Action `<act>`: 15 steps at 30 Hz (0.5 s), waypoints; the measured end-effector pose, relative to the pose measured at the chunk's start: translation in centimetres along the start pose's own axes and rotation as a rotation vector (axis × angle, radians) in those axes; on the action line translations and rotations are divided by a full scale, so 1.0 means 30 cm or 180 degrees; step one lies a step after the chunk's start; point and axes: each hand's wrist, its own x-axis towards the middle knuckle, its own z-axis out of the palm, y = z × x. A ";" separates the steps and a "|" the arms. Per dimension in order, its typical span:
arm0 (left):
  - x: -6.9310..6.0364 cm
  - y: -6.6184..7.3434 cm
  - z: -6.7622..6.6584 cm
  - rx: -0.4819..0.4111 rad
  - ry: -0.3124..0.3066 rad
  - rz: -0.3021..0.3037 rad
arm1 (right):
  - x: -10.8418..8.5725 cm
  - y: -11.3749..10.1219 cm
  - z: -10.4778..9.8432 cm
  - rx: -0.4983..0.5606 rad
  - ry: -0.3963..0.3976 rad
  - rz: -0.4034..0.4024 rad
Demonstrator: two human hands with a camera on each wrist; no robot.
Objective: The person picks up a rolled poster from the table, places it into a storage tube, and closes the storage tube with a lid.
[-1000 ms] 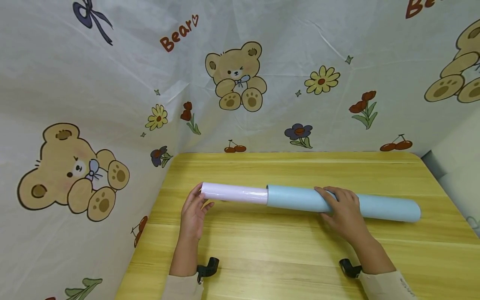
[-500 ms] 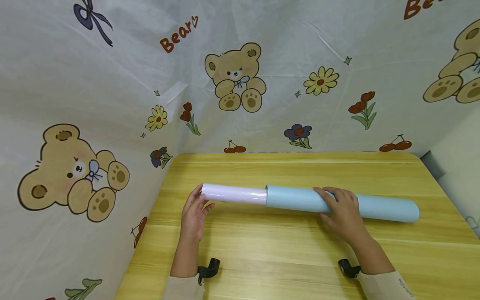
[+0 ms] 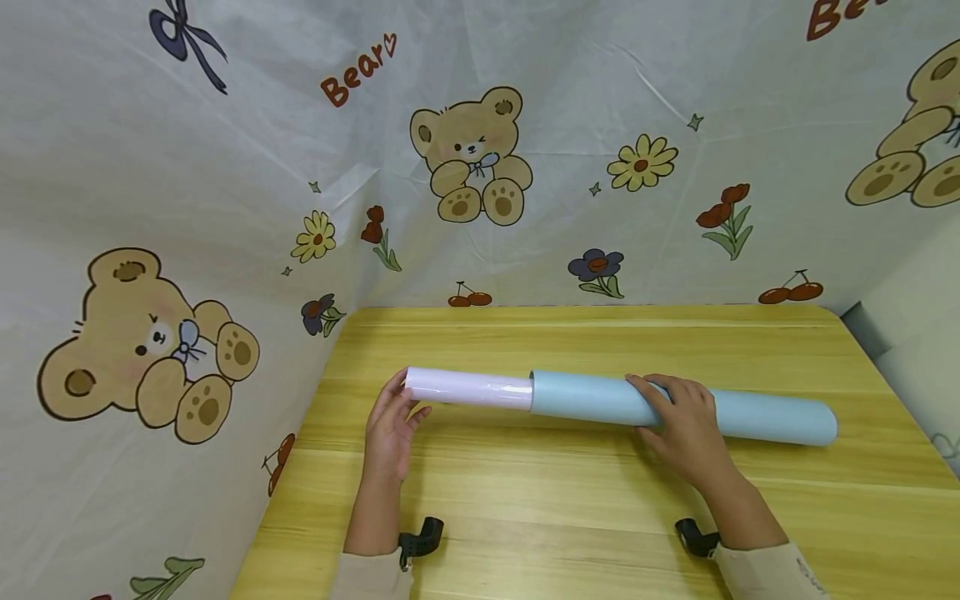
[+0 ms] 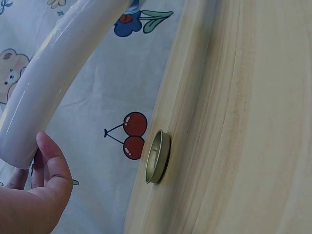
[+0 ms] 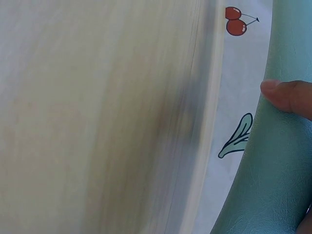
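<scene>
My left hand (image 3: 387,433) holds the left end of a glossy pale lilac roll (image 3: 468,387) between thumb and fingers. The roll's right part disappears into the open end of a light blue cylindrical tube (image 3: 588,398). My right hand (image 3: 684,421) grips this tube around its middle, palm over the top. In the right wrist view the thumb (image 5: 287,97) presses along the tube's finely creased surface (image 5: 270,170). Both pieces are raised above the table, nearly level. A shallow round gold-coloured lid (image 4: 158,157) is on the table in the left wrist view; the roll mostly hides it in the head view.
The wood-grained table (image 3: 555,517) spreads beneath both hands. A pale cloth (image 3: 555,225) printed with bears and flowers hangs along its back and left edges. Black camera mounts (image 3: 422,537) are strapped at both wrists.
The lilac roll's left end and my left hand have shifted slightly right, while the tube has moved slightly left. A little less of the roll shows outside the tube.
</scene>
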 end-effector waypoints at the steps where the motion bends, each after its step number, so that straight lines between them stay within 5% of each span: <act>1: -0.001 0.000 0.001 -0.0003 0.0005 -0.0009 | 0.000 0.000 0.000 -0.0002 0.0001 -0.0003; 15: -0.003 -0.007 0.011 -0.0019 -0.0020 0.0005 | 0.002 -0.001 0.008 -0.0009 -0.0009 0.0014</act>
